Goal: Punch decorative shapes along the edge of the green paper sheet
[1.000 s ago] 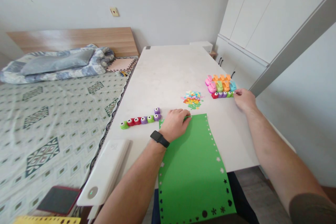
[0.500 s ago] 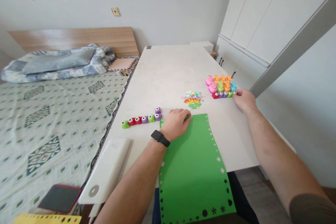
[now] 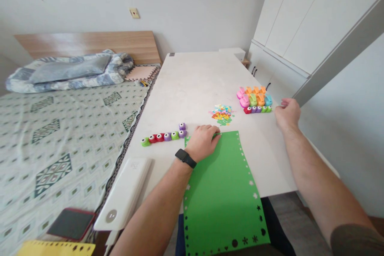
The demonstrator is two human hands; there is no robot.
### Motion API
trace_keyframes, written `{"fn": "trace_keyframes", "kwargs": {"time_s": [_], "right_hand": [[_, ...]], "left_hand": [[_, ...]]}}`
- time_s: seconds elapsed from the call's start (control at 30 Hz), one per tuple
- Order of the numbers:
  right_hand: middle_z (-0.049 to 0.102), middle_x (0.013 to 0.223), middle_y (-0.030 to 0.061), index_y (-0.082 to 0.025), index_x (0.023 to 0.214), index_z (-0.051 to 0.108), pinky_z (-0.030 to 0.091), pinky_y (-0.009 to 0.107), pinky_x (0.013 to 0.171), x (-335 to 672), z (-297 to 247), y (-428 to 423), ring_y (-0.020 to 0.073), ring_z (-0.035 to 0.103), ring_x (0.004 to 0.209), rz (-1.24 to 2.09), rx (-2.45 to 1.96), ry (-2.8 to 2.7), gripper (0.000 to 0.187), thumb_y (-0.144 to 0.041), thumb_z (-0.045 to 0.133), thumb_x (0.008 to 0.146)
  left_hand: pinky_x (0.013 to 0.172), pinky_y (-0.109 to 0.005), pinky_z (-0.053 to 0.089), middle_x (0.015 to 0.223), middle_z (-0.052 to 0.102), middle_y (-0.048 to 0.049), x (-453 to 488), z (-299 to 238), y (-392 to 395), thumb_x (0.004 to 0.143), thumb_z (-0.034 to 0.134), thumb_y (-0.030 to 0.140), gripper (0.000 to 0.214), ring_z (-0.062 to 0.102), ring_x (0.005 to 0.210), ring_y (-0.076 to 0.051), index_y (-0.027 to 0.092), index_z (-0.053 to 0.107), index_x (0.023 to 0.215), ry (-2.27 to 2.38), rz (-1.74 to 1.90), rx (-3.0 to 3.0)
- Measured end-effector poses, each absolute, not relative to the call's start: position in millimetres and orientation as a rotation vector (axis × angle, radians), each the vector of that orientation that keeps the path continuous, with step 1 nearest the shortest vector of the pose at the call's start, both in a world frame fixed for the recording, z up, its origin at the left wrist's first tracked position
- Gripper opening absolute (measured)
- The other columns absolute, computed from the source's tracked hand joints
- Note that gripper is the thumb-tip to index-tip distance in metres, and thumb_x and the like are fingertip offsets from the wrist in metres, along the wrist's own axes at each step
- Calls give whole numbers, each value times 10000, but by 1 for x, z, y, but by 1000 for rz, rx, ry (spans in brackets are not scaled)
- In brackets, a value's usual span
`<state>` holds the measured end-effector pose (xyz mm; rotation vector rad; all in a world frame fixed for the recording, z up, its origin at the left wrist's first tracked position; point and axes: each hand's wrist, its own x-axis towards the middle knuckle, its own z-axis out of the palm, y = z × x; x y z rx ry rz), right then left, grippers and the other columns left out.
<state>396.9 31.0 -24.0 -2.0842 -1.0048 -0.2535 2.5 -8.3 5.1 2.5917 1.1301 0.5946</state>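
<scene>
A large green sheet of paper (image 3: 223, 192), with small shapes punched along its edges, hangs over the table's near edge. At the sheet's far edge is my left hand (image 3: 204, 142), thumb and fingers closed on the paper; a black watch (image 3: 186, 158) is on that wrist. To the right, my right hand (image 3: 287, 115) hovers with loosely curled fingers, thumb apart from them and nothing visible in the hand. It is just beside a row of small craft punches (image 3: 258, 109) in red, purple and green. Behind that row stand larger pink, orange, green and blue punches (image 3: 253, 95).
Colourful paper cutouts (image 3: 222, 115) lie in a pile beyond the sheet. More small punches (image 3: 163, 137) form a row left of my left hand. A white power bank (image 3: 123, 192) lies at the table's left edge, near a dark phone (image 3: 72, 224) and yellow punched paper (image 3: 57, 249).
My right hand has let go of the green punch at the row's right end and drawn away rightward. The left hand keeps its hold on the paper; the view has shifted slightly.
</scene>
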Motion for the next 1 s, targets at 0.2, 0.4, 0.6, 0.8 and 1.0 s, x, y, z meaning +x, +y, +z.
{"fn": "trace_keyframes", "kwargs": {"time_s": [0.2,0.4,0.6,0.8,1.0], "right_hand": [[621,1219,134,-197,1214,566,522,392,910,356,-1,14,256,647,1021,-557,-1821,-1039,396,-156,504,826],[673,1131,101,-227,1186,598,539,380,849,244,39,10,231,664,919,-31,-1496,-1662,281,-297,573,915],[730,1075,85,-189,1153,704,512,314,832,125,57,35,205,677,920,384,-1271,-2388,300,-337,670,894],[761,1134,80,-221,1199,732,501,277,835,67,50,67,221,703,994,435,-1381,-2655,371,-323,732,843],[792,976,38,-236,999,776,493,248,732,58,41,73,185,715,864,530,-1354,-2631,167,-246,700,851]], "left_hand": [[908,-381,490,981,721,-65,2,6,-10,978,544,306,167,670,960,-235,218,672,1036,1135,558,2591],[897,-398,506,959,728,-64,2,3,-11,973,545,318,177,684,940,-242,216,680,1027,1130,568,2613],[1065,-492,478,1278,682,-140,4,-9,-7,926,576,287,338,607,1232,-319,168,649,1234,1139,650,2647],[1152,-470,441,1374,633,-158,4,-9,-9,936,523,269,450,591,1278,-306,120,586,1356,1107,713,2619],[1120,-486,467,1301,680,-162,5,-8,-10,932,502,233,414,619,1236,-318,106,629,1305,1072,725,2601]]}}
